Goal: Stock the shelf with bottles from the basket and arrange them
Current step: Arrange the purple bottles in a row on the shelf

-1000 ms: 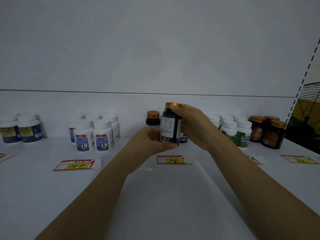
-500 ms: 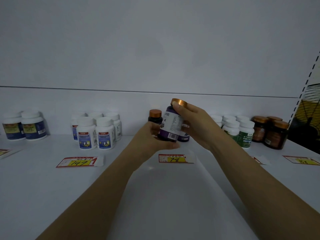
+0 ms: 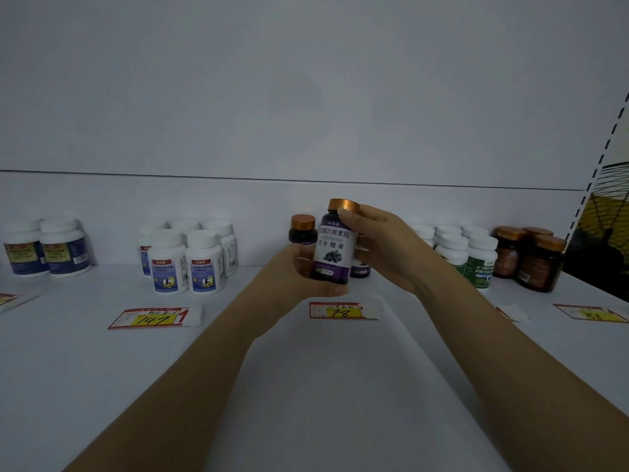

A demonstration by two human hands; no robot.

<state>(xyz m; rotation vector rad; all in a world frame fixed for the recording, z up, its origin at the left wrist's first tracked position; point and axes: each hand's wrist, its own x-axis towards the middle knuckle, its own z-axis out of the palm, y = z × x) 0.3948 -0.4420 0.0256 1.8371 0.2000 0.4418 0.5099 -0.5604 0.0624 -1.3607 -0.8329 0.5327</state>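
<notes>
Two hands hold the purple bottle [image 3: 333, 248] over the shelf [image 3: 102, 369], the left hand [image 3: 296, 272] with fingers [image 3: 325, 288] curled round its base and the right hand [image 3: 384, 243] pinching the copper cap [image 3: 342, 204]; it is best set down upright, label forward, just beside the matching bottle [image 3: 302, 229] behind the price tag [image 3: 340, 311].

left hand [image 3: 299, 270]: bare | right hand [image 3: 384, 247]: bare | left forearm [image 3: 190, 362]: bare | right forearm [image 3: 510, 352]: bare

purple bottle [image 3: 333, 253]: glossy plastic, coppery metallic cap [image 3: 343, 205] | shelf [image 3: 102, 369]: smooth matt white | price tag [image 3: 340, 310]: paper
</notes>
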